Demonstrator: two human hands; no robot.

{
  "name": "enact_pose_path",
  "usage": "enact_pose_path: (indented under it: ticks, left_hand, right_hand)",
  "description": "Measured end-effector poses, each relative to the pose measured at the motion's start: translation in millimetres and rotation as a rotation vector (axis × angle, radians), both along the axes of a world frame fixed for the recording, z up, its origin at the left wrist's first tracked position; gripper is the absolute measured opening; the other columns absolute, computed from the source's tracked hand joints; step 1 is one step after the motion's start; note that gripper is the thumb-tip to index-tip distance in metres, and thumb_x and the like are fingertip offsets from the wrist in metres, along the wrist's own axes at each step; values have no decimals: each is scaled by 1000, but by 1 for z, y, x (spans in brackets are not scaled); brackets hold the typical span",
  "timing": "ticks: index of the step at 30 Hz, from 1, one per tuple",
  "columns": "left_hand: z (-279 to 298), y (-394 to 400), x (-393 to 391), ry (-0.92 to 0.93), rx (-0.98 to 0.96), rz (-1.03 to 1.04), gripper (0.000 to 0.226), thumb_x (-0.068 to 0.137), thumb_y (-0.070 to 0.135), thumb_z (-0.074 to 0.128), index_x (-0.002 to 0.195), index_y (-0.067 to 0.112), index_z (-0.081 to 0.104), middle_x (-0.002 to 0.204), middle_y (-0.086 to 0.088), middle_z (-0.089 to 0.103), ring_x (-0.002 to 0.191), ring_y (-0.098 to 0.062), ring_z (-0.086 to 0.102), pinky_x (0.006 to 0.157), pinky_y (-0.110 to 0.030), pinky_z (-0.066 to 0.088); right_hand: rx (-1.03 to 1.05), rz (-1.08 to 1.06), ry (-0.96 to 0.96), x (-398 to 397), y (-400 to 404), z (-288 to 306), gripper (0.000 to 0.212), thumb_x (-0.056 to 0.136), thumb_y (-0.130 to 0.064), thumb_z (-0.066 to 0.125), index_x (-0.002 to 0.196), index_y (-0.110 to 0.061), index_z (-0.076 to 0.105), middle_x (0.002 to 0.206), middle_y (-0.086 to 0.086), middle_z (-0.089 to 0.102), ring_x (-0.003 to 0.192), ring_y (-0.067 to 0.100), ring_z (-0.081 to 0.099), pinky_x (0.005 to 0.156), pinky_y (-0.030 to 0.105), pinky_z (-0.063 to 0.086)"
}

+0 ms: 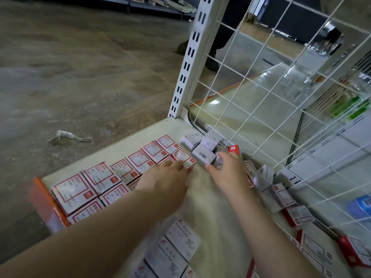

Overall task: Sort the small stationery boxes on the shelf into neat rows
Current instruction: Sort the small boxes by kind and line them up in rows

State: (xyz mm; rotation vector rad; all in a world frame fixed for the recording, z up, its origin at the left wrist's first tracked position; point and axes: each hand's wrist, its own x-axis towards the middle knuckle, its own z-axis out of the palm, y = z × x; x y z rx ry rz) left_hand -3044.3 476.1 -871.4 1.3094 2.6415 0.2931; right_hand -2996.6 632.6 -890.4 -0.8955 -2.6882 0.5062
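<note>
Right hand (226, 169), fingers curled round grey barcode box (204, 156) at shelf (128, 141) back corner, is nearer it; left hand (168, 175) rests flat-fingered on red-framed paper-clip box (183, 157), end of row 2, just left.

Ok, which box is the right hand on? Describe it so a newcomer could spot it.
Start at the white slotted post at the shelf's far corner and come down to the grey boxes at its foot. The right hand grips the grey box showing a barcode, tilted on edge, unlike the flat red-framed boxes left of it.
</note>
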Motion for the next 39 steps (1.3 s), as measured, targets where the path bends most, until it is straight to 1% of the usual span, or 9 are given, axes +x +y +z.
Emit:
enact_pose_path:
  ticks: [2,6,12,19,22,26,30,34,39]
  left_hand:
    - [-1,0,-1,7,-3,-4,44,99,34,32,142,25,32,145,8,33,132,-16,32,103,-33,33]
    - [-6,0,-5,-7,22,24,40,99,34,33,137,25,39,141,10,38,130,-15,34,98,-35,39]
    - [-6,2,-6,7,26,11,39,99,32,32,137,25,39,139,7,40,127,-16,35,94,-33,40]
    - [-6,-1,-5,-17,51,41,37,98,25,37,134,24,42,136,6,43,122,-18,42,93,-34,42]
    - [3,-1,-4,-60,75,103,35,96,23,39,131,22,45,132,2,46,120,-20,44,92,-35,42]
    - [15,-2,3,-93,104,114,39,95,21,40,134,23,42,133,1,45,123,-20,42,95,-35,42]
    - [22,-7,18,-40,127,77,39,94,21,38,134,22,40,132,0,46,120,-22,44,93,-35,39]
    - [28,-17,31,-20,169,10,46,95,18,41,140,27,32,140,1,40,126,-21,39,101,-35,35]
    - [39,-29,52,-37,121,-95,50,96,30,45,143,29,28,145,5,34,131,-16,33,104,-31,31]
  right_hand:
    - [35,-2,-53,-7,2,-2,18,79,-25,68,85,-10,59,95,11,51,100,30,49,76,30,32]
    - [126,2,-177,-14,8,-4,35,80,-31,67,108,-11,62,114,11,49,113,29,42,89,31,34]
    - [145,-13,-123,-16,11,-8,39,78,-28,70,111,-10,62,115,9,48,113,26,42,91,30,33]
    - [-42,-43,101,-11,7,-4,38,76,-16,70,112,-11,61,109,9,60,101,26,56,86,35,46]
    - [-44,-28,153,0,6,5,39,75,-12,71,112,-9,61,108,8,60,100,24,55,82,28,41]
    - [-81,-1,180,20,2,18,44,74,-10,74,116,-8,60,113,9,59,103,24,54,90,34,43]
    - [-286,91,168,45,-11,33,38,74,-13,76,109,-8,63,95,5,65,93,23,61,84,35,48]
    - [-302,93,91,73,-24,40,37,83,-21,68,118,-13,61,98,-7,60,96,13,59,82,22,42]
    - [-315,85,87,109,-40,45,35,88,-28,60,123,-19,59,109,-5,62,93,3,55,70,5,37]
